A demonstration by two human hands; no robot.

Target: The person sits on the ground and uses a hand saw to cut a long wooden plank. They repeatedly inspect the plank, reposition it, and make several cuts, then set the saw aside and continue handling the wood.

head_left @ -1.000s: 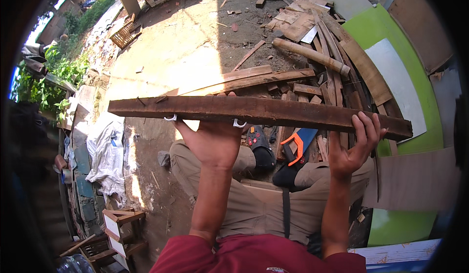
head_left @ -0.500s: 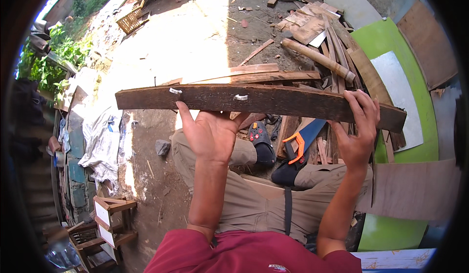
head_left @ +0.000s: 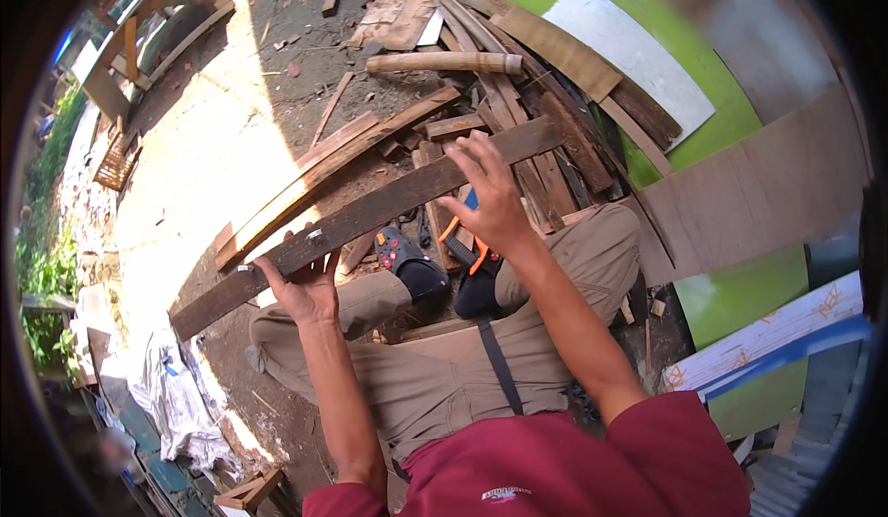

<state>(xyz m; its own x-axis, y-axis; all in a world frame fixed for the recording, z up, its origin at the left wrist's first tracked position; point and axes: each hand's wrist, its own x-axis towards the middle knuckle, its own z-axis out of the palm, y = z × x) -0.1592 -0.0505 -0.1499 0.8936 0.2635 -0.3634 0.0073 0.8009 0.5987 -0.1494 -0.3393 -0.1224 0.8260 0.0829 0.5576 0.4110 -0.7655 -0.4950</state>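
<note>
A long dark wooden plank (head_left: 388, 201) slants across in front of me, its left end low and its right end over the wood pile. Two small white pieces sit on it near my left hand. My left hand (head_left: 310, 295) grips the plank toward its left end, thumb on the near face and fingers passing behind. My right hand (head_left: 492, 201) is at the plank's right part with fingers spread and curved, not closed round it; whether the fingertips touch it is unclear. Beyond my right hand lies a handsaw (head_left: 478, 256) with an orange and black handle, partly hidden.
Scrap boards (head_left: 546, 166) are heaped ahead and to the right, with a bamboo pole (head_left: 444, 62) across them. Green sheets (head_left: 740, 295) and a plywood panel (head_left: 768, 184) lie at the right. White cloth (head_left: 176, 397) lies at the left. My shod feet (head_left: 421, 275) are beneath the plank.
The view has turned to the right. The plank has gone from nearly level to slanted, right end up. My right hand has loosened from the plank and its fingers have spread.
</note>
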